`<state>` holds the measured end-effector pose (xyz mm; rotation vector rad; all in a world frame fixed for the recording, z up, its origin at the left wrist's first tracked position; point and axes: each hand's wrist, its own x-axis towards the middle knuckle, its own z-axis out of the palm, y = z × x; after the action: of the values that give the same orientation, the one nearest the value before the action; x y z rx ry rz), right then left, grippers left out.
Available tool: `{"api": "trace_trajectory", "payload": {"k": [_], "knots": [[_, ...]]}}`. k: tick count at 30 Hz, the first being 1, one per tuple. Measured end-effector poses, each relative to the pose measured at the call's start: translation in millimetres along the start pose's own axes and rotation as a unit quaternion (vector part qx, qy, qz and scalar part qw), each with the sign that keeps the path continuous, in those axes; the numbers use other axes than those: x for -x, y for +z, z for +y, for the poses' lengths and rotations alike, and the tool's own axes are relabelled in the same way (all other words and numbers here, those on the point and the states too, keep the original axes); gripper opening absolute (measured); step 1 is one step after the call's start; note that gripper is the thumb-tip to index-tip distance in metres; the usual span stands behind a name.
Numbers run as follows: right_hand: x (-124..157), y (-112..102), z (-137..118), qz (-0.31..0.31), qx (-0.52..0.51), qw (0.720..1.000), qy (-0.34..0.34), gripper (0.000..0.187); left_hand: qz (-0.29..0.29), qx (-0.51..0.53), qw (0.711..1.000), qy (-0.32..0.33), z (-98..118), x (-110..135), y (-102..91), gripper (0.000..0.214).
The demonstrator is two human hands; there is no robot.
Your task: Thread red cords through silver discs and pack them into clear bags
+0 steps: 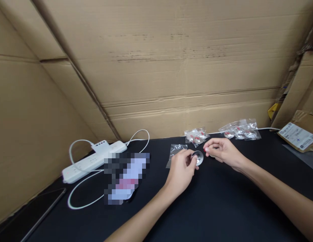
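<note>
Between the thumb and fingers of my left hand (182,168) is a clear round suction cup (199,158), its disc turned toward the right. My right hand (223,153) pinches a small red piece (206,149), mostly covered by the fingertips, so its exact shape does not show. A short gap separates the red piece from the cup. Just behind my left hand lies a flat clear plastic bag (174,151). Farther back, a clear packet (196,136) and a pile of similar packets (239,129) hold clear round parts with red bits.
A white power strip (83,166) with a plugged charger (100,147) and looping white cable (70,198) stands left. Nearby is a pixelated, blurred-out object (128,179). A cardboard parcel with a label (298,136) sits right. Cardboard walls (184,67) enclose the black table (222,208).
</note>
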<state>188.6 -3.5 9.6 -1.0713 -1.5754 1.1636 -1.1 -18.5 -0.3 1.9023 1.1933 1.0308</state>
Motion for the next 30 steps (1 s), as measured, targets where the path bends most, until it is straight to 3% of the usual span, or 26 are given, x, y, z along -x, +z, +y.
{"api": "trace_trajectory", "payload": {"k": [2, 5, 9, 13, 19, 30], "knots": [[0.8, 3.4, -0.9, 0.001, 0.006, 1.000, -0.026, 0.023, -0.017, 0.106, 0.993, -0.052, -0.4, -1.5, 1.6, 0.023], [2.0, 8.2, 2.6, -0.021, 0.026, 0.998, -0.048, 0.021, -0.032, 0.244, 0.966, -0.079, 0.2, -3.2, 3.7, 0.024], [2.9, 11.4, 11.1, -0.021, 0.077, 0.994, -0.069, 0.019, -0.046, 0.345, 0.931, -0.106, 5.4, -2.5, 3.4, 0.023], [5.7, 12.3, 9.7, 0.025, 0.159, 0.981, -0.107, 0.013, -0.053, 0.376, 0.916, -0.130, 8.2, -0.2, 2.8, 0.019], [9.6, 13.6, -1.8, 0.038, 0.308, 0.932, -0.188, 0.014, -0.054, 0.391, 0.910, -0.129, 6.5, 1.3, 3.9, 0.025], [10.6, 16.2, 8.6, 0.047, 0.314, 0.920, -0.229, 0.013, -0.058, 0.431, 0.893, -0.121, -1.0, -1.1, 2.3, 0.031]]}}
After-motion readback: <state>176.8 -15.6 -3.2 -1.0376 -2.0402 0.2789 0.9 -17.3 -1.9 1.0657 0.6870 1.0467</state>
